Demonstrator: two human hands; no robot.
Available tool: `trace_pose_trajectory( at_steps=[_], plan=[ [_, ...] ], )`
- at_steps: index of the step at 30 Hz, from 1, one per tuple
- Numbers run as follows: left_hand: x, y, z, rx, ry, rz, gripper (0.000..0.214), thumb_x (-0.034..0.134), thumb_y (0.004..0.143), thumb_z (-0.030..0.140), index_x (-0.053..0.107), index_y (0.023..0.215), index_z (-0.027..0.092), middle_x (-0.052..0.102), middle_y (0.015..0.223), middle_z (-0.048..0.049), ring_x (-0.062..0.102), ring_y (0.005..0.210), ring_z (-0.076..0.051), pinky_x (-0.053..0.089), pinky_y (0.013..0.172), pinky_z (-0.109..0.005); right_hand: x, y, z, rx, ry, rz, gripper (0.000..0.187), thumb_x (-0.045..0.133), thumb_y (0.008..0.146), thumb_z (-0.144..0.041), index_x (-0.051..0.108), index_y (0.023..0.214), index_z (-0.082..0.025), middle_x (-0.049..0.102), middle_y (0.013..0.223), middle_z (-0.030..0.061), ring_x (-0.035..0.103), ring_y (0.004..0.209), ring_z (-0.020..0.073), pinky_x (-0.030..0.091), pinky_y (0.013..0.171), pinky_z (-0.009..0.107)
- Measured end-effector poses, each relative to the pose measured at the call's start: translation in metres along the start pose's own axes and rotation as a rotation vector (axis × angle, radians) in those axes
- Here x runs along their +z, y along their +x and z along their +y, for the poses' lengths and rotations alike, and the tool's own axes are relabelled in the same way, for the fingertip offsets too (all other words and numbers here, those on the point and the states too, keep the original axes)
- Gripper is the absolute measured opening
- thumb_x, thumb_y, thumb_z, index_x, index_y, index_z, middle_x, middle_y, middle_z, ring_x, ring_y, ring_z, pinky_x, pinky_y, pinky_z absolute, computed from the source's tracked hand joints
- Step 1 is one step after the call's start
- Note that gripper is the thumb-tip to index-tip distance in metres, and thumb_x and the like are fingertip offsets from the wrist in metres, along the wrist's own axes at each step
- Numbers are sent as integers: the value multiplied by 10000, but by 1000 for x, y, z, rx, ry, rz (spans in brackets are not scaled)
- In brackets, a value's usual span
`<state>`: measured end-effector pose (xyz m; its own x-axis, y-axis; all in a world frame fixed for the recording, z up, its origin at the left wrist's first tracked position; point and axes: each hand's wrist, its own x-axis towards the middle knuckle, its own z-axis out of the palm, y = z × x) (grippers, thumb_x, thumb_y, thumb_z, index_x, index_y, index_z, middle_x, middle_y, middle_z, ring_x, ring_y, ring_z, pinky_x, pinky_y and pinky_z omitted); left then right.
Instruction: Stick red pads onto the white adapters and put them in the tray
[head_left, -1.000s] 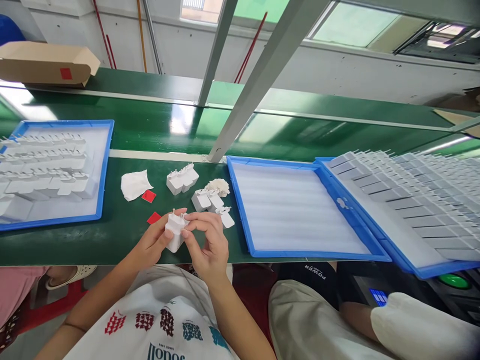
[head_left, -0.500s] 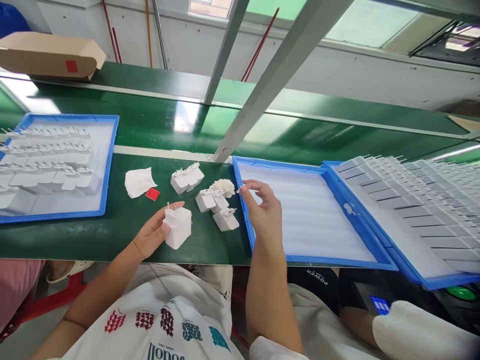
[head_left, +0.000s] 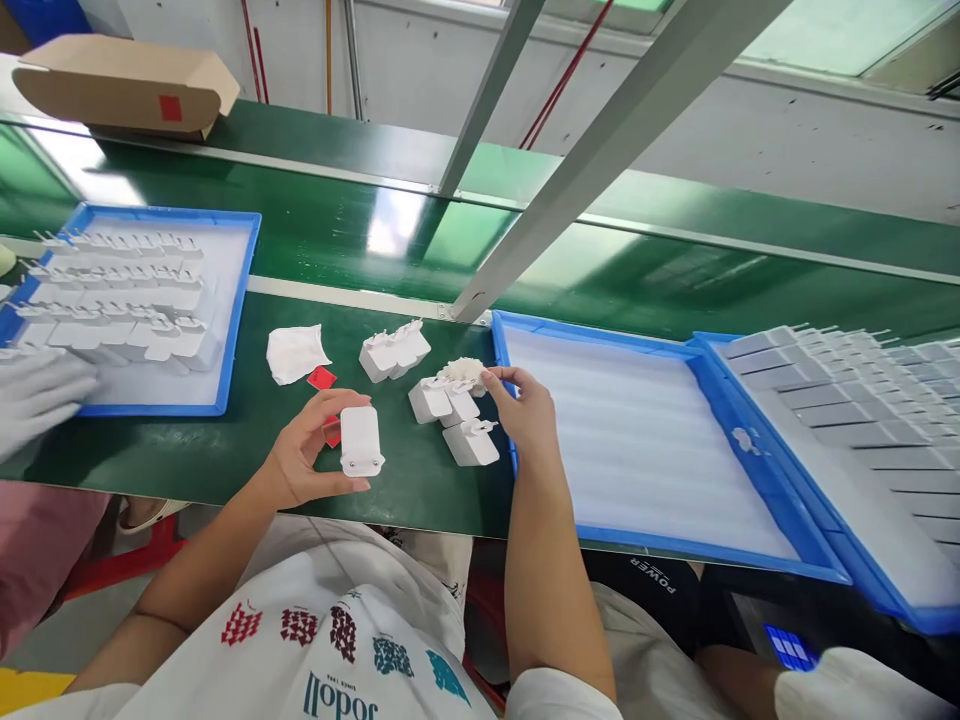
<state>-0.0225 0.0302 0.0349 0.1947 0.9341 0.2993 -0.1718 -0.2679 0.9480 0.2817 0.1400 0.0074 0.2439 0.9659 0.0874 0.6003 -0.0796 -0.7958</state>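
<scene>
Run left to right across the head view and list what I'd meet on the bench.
Left-hand blue tray → white cloth → white adapter held in the left hand → off-white lump → middle blue tray → right-hand blue tray.

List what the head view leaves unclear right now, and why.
In the head view:
White plug: its back, turned away from the camera.
Right hand: anything it pinches, too small to tell.
Lower red square: partly behind the left hand.
Left tray: near-left corner, behind a gloved hand.
Rightmost tray: right end, cut off by picture edge.
</scene>
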Motion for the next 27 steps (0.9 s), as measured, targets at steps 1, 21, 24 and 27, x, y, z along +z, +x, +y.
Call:
trace_pose_trajectory(
  at_steps=[1, 21, 24, 27],
  plan=[
    [0, 0, 0, 17, 20, 3, 663, 894, 686, 260, 641, 1297, 320, 571, 1269, -90, 592, 1099, -247, 552, 841, -318, 0, 0, 2, -4, 13, 4, 352, 620, 765, -537, 678, 844, -199, 742, 909, 81, 570, 778, 208, 430, 751, 373],
    [-26, -26, -8, -59, 835, 316, 479, 876, 674, 425, 558, 973, 226, 584, 981, -41, 540, 925, -232, 465, 786, -352, 54, -123, -66, -572, 41, -149, 235, 536, 988, -304, 668, 1168, -231, 707, 1044, 88, 653, 902, 219, 530, 771, 360],
    [-33, -37, -17, -90, 954, 352, 442, 840, 717, 465, 545, 942, 224, 596, 962, -44, 530, 899, -236, 456, 798, -373, 98, -143, -69, -584, -126, -303, 443, 618, 944, -420, 598, 1323, -190, 666, 1179, 161, 615, 1002, 293, 524, 796, 425],
    [-38, -47, -23, -124, 997, 331, 419, 808, 757, 459, 542, 975, 219, 605, 989, -56, 533, 909, -241, 451, 827, -388, 123, -145, -71, -563, -238, -306, 413, 649, 927, -411, 627, 1264, -174, 651, 1162, 180, 590, 975, 302, 506, 763, 422]
  ],
)
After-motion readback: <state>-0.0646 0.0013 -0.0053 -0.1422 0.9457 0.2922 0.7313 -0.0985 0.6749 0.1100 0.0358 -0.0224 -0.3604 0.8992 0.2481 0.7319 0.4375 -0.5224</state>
